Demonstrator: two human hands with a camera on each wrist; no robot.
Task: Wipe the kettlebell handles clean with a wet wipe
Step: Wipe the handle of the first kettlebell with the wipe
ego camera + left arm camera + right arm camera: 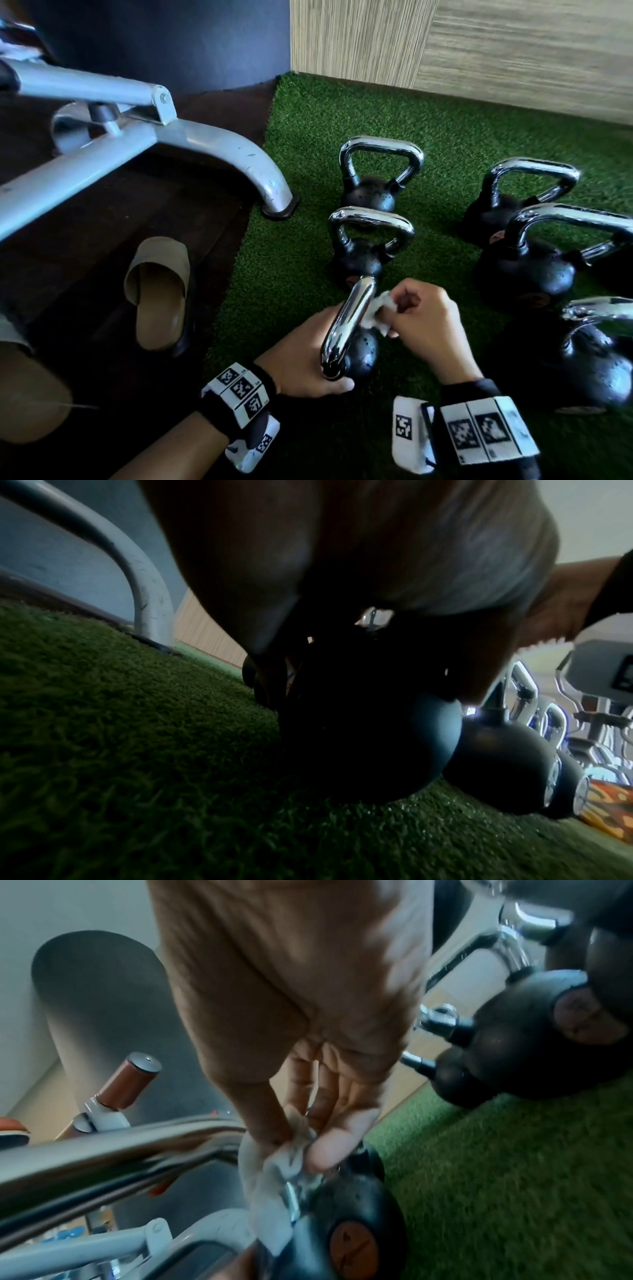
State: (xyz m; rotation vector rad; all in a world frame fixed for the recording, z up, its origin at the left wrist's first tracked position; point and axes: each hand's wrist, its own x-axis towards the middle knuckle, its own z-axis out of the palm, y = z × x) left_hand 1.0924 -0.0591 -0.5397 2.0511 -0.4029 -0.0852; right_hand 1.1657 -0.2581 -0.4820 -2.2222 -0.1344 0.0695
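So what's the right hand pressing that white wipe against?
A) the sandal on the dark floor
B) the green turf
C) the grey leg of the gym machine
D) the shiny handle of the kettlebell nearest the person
D: in the head view the right hand pinches the wet wipe against the chrome handle of the nearest kettlebell, which the left hand steadies.

Grey bench frame [144,137], tan slipper [159,291], green turf [445,130]

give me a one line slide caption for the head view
Left hand steadies a kettlebell on green turf while the right hand rubs a wet wipe on its chrome handle.
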